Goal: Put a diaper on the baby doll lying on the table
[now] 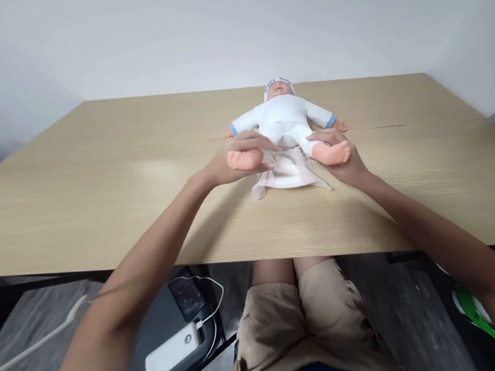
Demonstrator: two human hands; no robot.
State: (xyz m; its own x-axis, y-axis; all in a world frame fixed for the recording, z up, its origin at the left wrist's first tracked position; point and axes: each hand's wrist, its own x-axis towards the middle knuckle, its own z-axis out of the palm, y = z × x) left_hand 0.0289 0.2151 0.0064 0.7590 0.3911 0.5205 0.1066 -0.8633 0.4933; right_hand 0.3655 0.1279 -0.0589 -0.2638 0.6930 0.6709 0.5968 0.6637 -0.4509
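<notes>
A baby doll (282, 118) in a white suit and cap lies on its back on the wooden table (89, 192), head away from me. A white diaper (290, 173) lies open under its bottom. My left hand (236, 157) is closed around the doll's bare left-side foot and ankle. My right hand (341, 155) grips the other leg near its foot. Both legs are held slightly apart above the diaper.
A plain white wall rises behind the table. Under the near table edge a white power bank (171, 354) with a cable lies on a dark shelf. A green and white object (476, 309) sits on the floor at the right.
</notes>
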